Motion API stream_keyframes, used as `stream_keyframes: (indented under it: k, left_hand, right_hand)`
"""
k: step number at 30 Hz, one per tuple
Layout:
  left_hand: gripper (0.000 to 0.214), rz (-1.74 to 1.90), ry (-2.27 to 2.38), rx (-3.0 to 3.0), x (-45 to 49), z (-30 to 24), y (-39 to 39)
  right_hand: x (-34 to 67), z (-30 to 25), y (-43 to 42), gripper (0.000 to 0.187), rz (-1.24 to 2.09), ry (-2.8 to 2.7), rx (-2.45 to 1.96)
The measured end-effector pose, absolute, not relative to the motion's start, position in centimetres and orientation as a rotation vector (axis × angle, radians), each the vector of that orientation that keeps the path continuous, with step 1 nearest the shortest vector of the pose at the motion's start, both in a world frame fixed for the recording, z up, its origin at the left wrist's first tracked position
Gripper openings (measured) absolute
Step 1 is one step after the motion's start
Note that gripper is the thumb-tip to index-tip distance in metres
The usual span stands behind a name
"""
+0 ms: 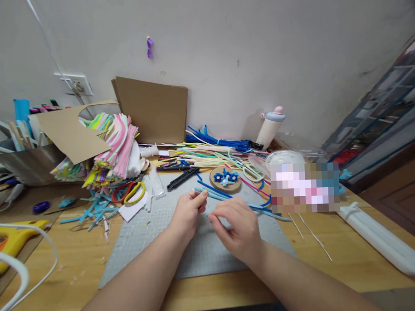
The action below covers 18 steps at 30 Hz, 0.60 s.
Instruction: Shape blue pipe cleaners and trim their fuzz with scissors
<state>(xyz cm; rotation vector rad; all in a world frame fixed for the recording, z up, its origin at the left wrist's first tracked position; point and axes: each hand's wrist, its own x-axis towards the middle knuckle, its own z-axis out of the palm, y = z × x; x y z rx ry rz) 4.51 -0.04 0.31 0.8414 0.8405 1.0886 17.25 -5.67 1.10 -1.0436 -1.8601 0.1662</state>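
Observation:
My left hand [189, 213] is closed over the grey cutting mat [136, 248], thumb pressed against the curled fingers. Whatever it pinches is hidden or too small to name. Close on its right, my right hand [239, 227] has thumb and forefinger tips together, with any held thing too small to make out. Just beyond the hands, light blue pipe cleaners [264, 208] lie across the mat; one end shows right behind my left fingers, and I cannot tell whether they touch it. A round wooden disc [225, 188] carries small blue flower shapes [225, 176] with white centres.
Scissors [134, 193], black pens [183, 178] and a bag of beads [157, 184] lie left of the disc. Pipe cleaner bundles [115, 145] and cardboard [153, 109] stand behind. A yellow glue gun [13, 246] is far left, a bottle [271, 128] back right, a white packet [384, 240] right.

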Motion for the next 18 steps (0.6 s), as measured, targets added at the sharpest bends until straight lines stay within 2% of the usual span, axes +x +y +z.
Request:
stream_keyframes:
  k: [2, 4, 8, 18]
  left_hand:
    - [0.033, 1.063, 0.83, 0.809, 4.6, 0.4, -0.2]
    - [0.032, 1.037, 0.825, 0.776, 4.6, 0.5, -0.4]
    - [0.031, 0.975, 0.82, 0.733, 4.7, 0.3, -0.4]
    - [0.023, 0.778, 0.847, 0.907, 2.7, 1.8, 0.0]
  right_hand:
    - [17.7, 1.2, -5.0, 0.012, -0.127, -1.84, -1.118]
    - [18.1, 0.9, -4.0, 0.016, -0.196, -1.864, -1.187]
    - [18.6, 0.2, -3.0, 0.01, -0.132, -1.931, -1.157]
    - [19.6, 0.4, -2.8, 0.018, 0.059, -2.059, -1.0]
